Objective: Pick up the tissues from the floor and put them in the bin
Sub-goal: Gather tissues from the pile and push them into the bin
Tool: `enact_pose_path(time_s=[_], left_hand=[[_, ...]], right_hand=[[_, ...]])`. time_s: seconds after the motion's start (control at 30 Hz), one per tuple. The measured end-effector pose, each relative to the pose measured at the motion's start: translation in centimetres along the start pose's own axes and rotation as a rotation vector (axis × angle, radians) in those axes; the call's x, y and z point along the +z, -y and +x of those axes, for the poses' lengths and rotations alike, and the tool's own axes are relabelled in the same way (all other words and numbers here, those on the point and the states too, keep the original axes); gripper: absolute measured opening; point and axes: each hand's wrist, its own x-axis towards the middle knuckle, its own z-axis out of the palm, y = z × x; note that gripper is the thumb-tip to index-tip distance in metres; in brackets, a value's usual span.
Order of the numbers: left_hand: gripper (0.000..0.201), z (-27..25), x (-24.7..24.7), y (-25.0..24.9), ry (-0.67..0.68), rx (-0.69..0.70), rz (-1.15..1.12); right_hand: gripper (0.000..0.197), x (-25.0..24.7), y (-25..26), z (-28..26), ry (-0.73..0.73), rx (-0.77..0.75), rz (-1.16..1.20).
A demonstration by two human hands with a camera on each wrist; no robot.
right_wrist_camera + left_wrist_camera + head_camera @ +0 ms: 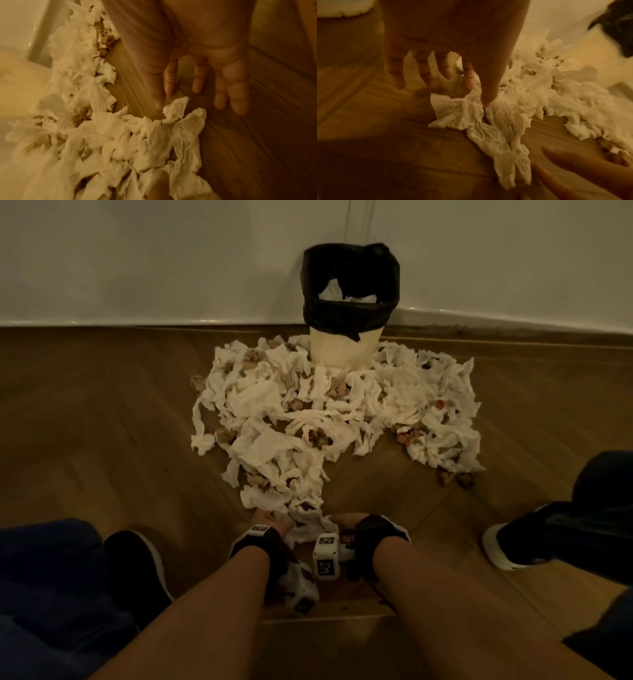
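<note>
Wood floor, herringbone, w/ white wall behind. Big sprawl of tissues covers floor btwn person and bin, lapping round the bin's base; brown and a few reddish crumpled scraps mixed in. Bin stands upright against wall, black liner folded over rim, some white tissue already inside, so job looks barely started: most of the heap is on the floor. Person is low to the floor, a shoe on either side, both forearms reaching to the near tip of the pile. Left hand at the tip's left edge: left wrist view shows fingers spread and fairly straight, thumb tip touching a twisted tissue strand, nothing clamped. Right hand at right edge: fingers extended over bare floor, thumb just beside the tissue edge, holding nothing. Step in hand, as I judge it: bracketing the near clump for a two-handed scoop. Next calls for closing both hands inward under the clump, bunching it tight so trailing strands don't drag, then lifting over the pile to the bin mouth.
</note>
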Motion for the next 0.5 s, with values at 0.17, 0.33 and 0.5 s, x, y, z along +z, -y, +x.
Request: enact_pose_path(time_s=[0.17,0.33,0.5], left_hand=[[0.082,0.4,-0.1,0.0,0.104,-0.070,0.090],[0.078,0.7,-0.4,-0.3,0.188,-0.058,0.389],[0.066,0.9,-0.8,-0.6,0.219,-0.085,0.468]], right_hand=[[0.067,0.9,1.2,-0.2,0.032,-0.110,-0.319],[0.049,0.4,1.9,0.0,0.057,-0.006,-0.329],[0.033,-0.4,1.6,-0.4,0.048,0.045,-0.257]])
